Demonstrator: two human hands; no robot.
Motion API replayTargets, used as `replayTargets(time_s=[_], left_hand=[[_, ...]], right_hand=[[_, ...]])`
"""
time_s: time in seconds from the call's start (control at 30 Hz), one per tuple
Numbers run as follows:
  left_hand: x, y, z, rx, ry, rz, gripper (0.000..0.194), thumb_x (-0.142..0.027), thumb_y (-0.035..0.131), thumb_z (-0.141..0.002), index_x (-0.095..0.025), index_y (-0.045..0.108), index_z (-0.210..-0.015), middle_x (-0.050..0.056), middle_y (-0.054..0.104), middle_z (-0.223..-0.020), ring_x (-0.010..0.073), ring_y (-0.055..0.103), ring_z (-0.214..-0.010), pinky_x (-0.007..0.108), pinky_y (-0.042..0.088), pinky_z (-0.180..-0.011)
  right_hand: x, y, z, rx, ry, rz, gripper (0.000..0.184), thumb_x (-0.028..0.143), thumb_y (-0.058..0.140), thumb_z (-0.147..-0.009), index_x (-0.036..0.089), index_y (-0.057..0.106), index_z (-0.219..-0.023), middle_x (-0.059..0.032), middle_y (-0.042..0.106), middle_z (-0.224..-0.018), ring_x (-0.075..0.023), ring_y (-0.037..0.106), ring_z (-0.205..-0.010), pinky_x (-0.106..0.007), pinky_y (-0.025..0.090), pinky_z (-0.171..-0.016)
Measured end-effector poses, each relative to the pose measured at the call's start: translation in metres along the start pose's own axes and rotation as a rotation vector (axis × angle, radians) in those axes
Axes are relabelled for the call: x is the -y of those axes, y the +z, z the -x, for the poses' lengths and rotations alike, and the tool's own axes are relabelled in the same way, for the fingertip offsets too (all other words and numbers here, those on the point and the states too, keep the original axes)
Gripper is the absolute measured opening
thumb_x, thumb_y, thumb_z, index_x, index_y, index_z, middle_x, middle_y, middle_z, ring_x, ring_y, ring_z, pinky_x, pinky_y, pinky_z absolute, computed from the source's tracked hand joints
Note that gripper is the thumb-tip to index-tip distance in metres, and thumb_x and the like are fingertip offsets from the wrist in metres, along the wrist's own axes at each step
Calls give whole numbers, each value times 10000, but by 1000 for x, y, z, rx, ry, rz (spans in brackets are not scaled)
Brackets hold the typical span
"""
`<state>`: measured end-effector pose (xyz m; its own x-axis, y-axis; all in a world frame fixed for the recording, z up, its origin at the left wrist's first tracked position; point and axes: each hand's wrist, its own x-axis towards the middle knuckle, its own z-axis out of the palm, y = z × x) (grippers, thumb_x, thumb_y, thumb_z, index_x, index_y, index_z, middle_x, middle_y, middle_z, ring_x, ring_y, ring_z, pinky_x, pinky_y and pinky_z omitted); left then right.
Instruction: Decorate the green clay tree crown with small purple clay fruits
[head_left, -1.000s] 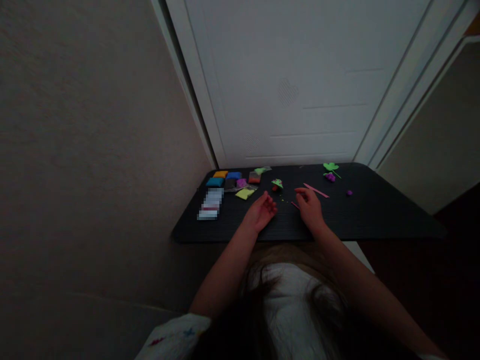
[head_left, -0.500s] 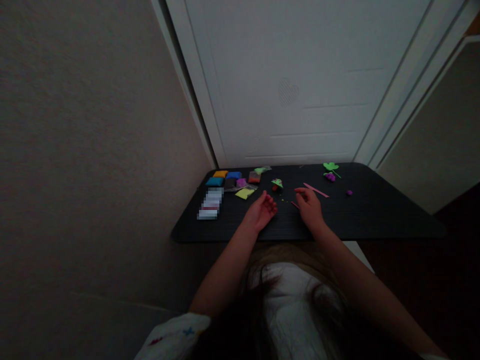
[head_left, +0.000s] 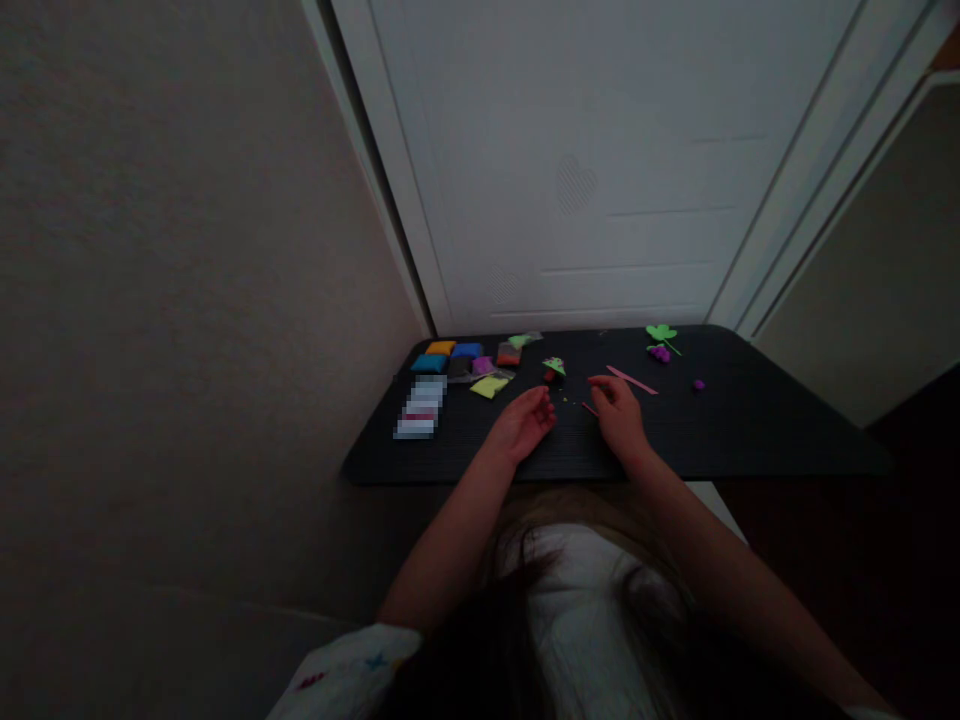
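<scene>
My left hand [head_left: 523, 424] is over the front middle of the black table [head_left: 720, 440], palm turned inward, fingers curled and thumb against the fingertips. Anything in that pinch is too small to make out. Opposite it, my right hand [head_left: 619, 412] has bent fingers, with thumb and index close together; whatever they hold is hidden. A thin pink stick [head_left: 589, 409] shows at its left edge, partly covered. Just beyond both hands stands a small mushroom-like clay figure [head_left: 554, 369] with a spotted green cap and reddish-brown base. Tiny yellow crumbs [head_left: 565, 400] lie between the hands.
Several coloured clay packets [head_left: 466, 351] lie at the back left, with an opened yellow one [head_left: 489, 386] nearer. A blurred-out card [head_left: 421, 408] is at left. To the right are a pink flat strip [head_left: 632, 380], green clover shape [head_left: 661, 333], purple cluster [head_left: 660, 354] and purple ball [head_left: 699, 385].
My left thumb has moved right, in against the fingertips. My right hand has barely shifted. The things on the table have stayed where they were.
</scene>
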<state>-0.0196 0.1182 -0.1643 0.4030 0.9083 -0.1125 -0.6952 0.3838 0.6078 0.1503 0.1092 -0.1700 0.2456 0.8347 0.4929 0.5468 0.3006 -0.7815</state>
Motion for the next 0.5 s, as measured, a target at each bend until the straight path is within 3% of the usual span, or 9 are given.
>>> replayTargets(time_s=[0.27,0.5], left_hand=[[-3,0,-2,-6,-37,38,182,-316,584,-748,-143,564,-697,-10,596,-616,98,582,-606,239,442,-594],[-1,1,1,-12,3,30,75,-207,617,-720,-153,571,-741,-18,602,-647,91,581,-615,231,433,-602]], right_hand=[[-1,1,0,9,11,-4,265,319,476,-840,141,529,-1028,-57,564,-1016,-147,562,-867,-350,482,-745],[0,0,0,11,11,-13,262,318,476,-839,143,530,-1027,-58,562,-1019,-147,561,-869,-350,482,-745]])
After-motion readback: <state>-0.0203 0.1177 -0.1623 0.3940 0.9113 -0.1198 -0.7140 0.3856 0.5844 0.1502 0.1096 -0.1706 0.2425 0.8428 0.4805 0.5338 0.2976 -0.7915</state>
